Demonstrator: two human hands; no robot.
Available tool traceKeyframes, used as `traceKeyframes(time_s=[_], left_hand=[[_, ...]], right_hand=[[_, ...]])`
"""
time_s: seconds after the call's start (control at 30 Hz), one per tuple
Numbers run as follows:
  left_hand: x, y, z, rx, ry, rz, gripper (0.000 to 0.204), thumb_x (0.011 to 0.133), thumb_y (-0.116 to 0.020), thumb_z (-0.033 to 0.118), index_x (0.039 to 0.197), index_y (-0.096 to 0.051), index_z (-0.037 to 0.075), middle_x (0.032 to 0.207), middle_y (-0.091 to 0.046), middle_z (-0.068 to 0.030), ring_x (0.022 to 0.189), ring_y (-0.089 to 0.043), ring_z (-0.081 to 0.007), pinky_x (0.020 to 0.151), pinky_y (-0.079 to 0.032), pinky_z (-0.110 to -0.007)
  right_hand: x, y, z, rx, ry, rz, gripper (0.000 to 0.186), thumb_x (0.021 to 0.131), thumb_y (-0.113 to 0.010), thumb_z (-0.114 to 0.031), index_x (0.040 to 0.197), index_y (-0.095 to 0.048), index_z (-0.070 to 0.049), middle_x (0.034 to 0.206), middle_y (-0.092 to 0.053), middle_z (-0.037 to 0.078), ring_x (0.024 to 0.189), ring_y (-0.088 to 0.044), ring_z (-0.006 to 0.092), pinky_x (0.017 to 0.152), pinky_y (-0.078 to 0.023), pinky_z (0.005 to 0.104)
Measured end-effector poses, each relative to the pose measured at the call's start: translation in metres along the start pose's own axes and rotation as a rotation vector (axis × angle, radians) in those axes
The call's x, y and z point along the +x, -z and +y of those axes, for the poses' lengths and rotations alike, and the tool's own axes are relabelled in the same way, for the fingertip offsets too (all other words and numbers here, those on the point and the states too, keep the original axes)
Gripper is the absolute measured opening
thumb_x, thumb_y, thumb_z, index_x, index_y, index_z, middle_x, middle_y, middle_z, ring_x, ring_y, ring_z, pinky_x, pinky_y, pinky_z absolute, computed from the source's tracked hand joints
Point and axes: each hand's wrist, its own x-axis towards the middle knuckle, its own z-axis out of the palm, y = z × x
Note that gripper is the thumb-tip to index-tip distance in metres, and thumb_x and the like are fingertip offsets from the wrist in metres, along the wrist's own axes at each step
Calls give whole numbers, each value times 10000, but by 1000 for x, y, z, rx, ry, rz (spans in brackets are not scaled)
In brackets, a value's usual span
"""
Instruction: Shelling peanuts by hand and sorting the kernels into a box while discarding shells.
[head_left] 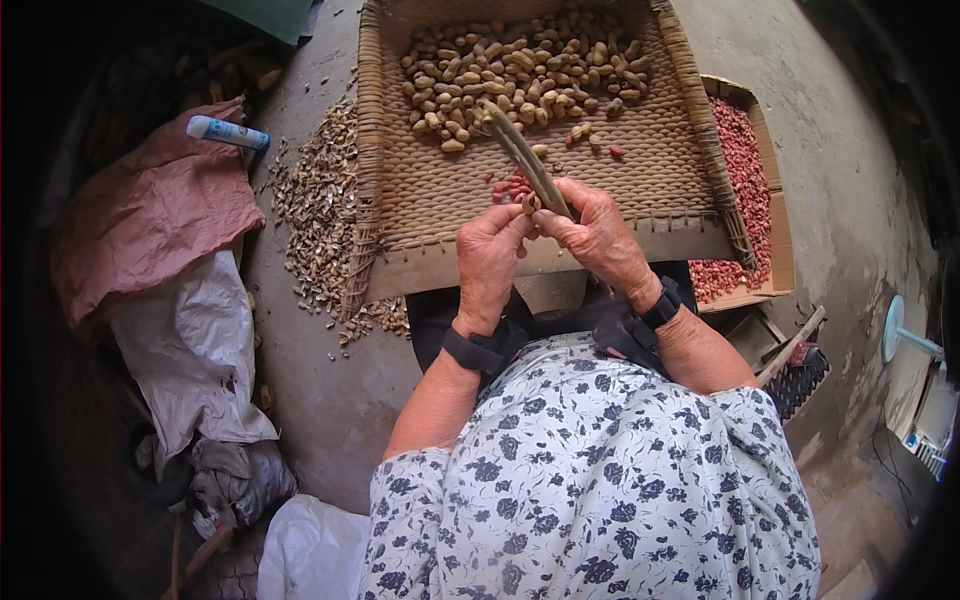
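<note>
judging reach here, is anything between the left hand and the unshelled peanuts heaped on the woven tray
Partly: the stick in the right hand slants across toward the peanut heap; loose red peanut kernels lie on the woven tray beyond the left hand.

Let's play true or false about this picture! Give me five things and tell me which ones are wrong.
1. The right hand holds a stick. True.

2. The box of red nuts stands left of the tray. False: the box is on the tray's right side.

3. A pile of peanuts lies at the far end of the tray. True.

4. The left hand lies flat on the tray. False: the left hand pinches one peanut with its fingers, above the tray.

5. Lots of broken shells lie left of the tray. True.
</note>
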Motion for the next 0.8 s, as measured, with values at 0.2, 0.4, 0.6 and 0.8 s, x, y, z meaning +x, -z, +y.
traceKeyframes(time_s=[0.2, 0.4, 0.6, 0.8], left_hand=[[-3, -6, 7, -328, 222, 39, 201, 896, -612, 179, 956, -645, -10, 701, -602, -8, 534, -457, -27, 426, -310, -154], [1, -3, 3, -465, 288, 38, 201, 934, -557, 209, 978, -588, 14, 774, -601, -11, 565, -450, -18, 437, -314, -151], [15, -5, 1, -368, 224, 150, 187, 920, -573, 187, 967, -614, 11, 765, -616, -17, 586, -493, -40, 461, -356, -174], [38, 18, -13, 613, -273, 416, 117, 819, -636, 80, 889, -676, -5, 764, -662, -113, 688, -625, -229, 632, -473, -332]], right_hand=[[-2, -10, 8, 207, -67, 98, 154, 862, -632, -123, 960, -619, -4, 789, -610, 3, 676, -556, 55, 586, -467, 213], [3, -18, 18, 338, -84, 177, 132, 870, -634, -137, 931, -607, -24, 732, -601, 2, 605, -528, 31, 511, -429, 190], [7, -21, 36, 406, -93, 364, 130, 879, -627, -146, 938, -579, -41, 710, -591, 4, 581, -537, 43, 486, -427, 187], [7, -17, 32, 401, -117, 378, 125, 884, -618, -147, 941, -575, -44, 730, -590, 2, 597, -539, 45, 492, -440, 181]])
